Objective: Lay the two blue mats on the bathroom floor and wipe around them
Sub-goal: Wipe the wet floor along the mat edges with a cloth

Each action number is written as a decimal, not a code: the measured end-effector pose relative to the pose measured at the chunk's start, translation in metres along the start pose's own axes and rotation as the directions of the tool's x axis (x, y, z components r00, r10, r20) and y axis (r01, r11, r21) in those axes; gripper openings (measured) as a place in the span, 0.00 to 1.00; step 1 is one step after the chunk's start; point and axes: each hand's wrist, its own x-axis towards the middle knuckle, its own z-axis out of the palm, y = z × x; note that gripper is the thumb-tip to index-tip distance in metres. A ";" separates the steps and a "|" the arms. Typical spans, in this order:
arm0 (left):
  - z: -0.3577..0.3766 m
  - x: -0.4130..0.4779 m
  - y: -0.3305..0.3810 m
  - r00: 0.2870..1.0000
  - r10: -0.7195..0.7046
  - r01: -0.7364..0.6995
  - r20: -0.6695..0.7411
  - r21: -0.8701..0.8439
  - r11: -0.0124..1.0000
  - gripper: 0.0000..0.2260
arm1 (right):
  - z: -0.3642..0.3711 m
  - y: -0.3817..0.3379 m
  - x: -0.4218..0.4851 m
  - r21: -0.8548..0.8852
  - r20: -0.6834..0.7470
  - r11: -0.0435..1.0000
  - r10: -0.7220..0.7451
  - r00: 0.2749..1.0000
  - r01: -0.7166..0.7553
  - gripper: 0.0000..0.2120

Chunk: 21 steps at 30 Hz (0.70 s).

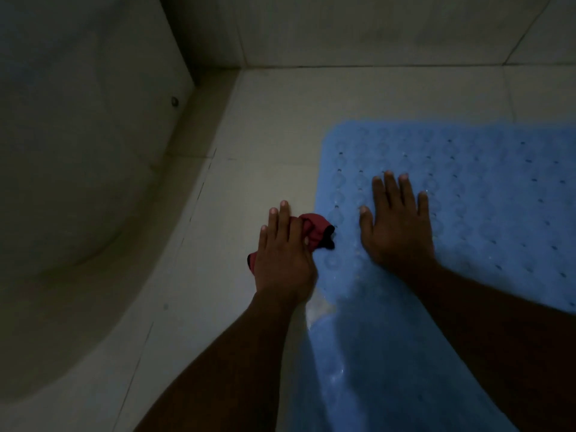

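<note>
Cloth (314, 230) lay pinned under the flat left hand (282, 260) on tile, wiping beside the blue mat (467, 182), which the right hand (397, 226), open-palmed and gripping nothing, apparently steadied.

Blue mat (486, 194) with holes, flat on tiled floor, red cloth (314, 229) at its left edge

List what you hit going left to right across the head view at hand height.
Curved tub side → bare floor tiles → left hand pressing the red cloth → right hand, flat on the blue mat.
</note>
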 end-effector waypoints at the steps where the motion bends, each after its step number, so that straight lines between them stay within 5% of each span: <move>1: -0.001 0.014 0.001 1.000 0.012 -0.012 -0.001 0.003 1.000 0.24 | 0.002 0.000 -0.003 -0.001 -0.041 1.000 -0.008 0.999 0.008 0.32; 7: -0.006 0.068 0.008 0.999 0.023 -0.024 0.032 0.050 0.998 0.25 | -0.009 0.009 0.033 0.029 -0.170 0.998 -0.049 0.984 0.055 0.27; 12: -0.011 0.117 0.018 0.999 -0.019 0.018 0.038 0.041 0.999 0.25 | -0.001 0.029 0.067 -0.038 -0.023 0.998 -0.049 0.999 0.048 0.34; 18: -0.016 0.155 0.028 0.997 -0.030 0.023 0.066 0.101 0.995 0.25 | -0.006 0.029 0.067 -0.045 -0.006 0.999 -0.027 1.000 0.027 0.34; 21: -0.018 0.160 0.039 0.998 -0.057 0.063 -0.038 0.202 0.977 0.22 | -0.009 0.029 0.067 -0.022 -0.007 0.999 -0.028 1.000 0.028 0.34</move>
